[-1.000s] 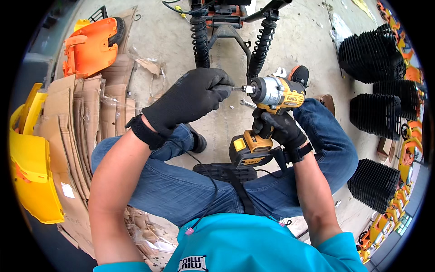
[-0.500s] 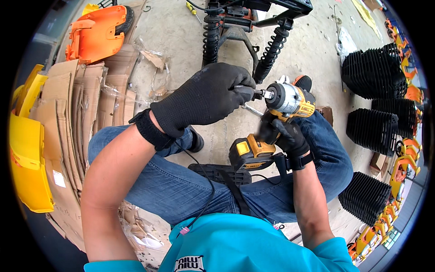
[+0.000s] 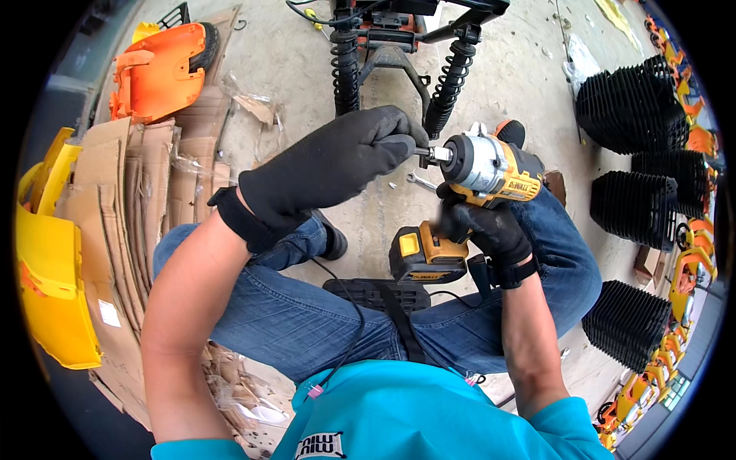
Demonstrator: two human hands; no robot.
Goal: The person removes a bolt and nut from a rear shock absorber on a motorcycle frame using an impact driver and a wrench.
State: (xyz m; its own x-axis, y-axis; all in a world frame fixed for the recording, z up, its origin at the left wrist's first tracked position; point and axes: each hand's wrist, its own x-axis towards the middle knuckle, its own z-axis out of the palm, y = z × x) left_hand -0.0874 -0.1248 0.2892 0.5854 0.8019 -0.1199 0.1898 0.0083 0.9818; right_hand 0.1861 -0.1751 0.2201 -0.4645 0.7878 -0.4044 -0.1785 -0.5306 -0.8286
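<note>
My right hand (image 3: 491,230) is wrapped round the handle of a yellow, black and silver cordless impact wrench (image 3: 491,165), which lies sideways with its nose to the left. A thick battery (image 3: 429,257) sits at the foot of its handle. At the nose, the fingers of my left hand (image 3: 337,157) pinch a slim metal driver bit (image 3: 422,152) that lines up with the silver drive end (image 3: 441,154). The glove hides most of the bit, so I cannot tell how far it is seated. Both hands wear black gloves.
Ahead stands a black vehicle frame with coil-spring shock absorbers (image 3: 448,88). An open-end wrench (image 3: 422,182) lies on the floor near the impact wrench. Flattened cardboard (image 3: 115,222) and yellow panels (image 3: 54,284) lie left, below an orange panel (image 3: 165,73). Black slatted stacks (image 3: 632,203) stand right.
The view has shifted slightly. My left hand has tilted and drawn a little left, and more of the silver drive end shows. My right hand still grips the impact wrench.
</note>
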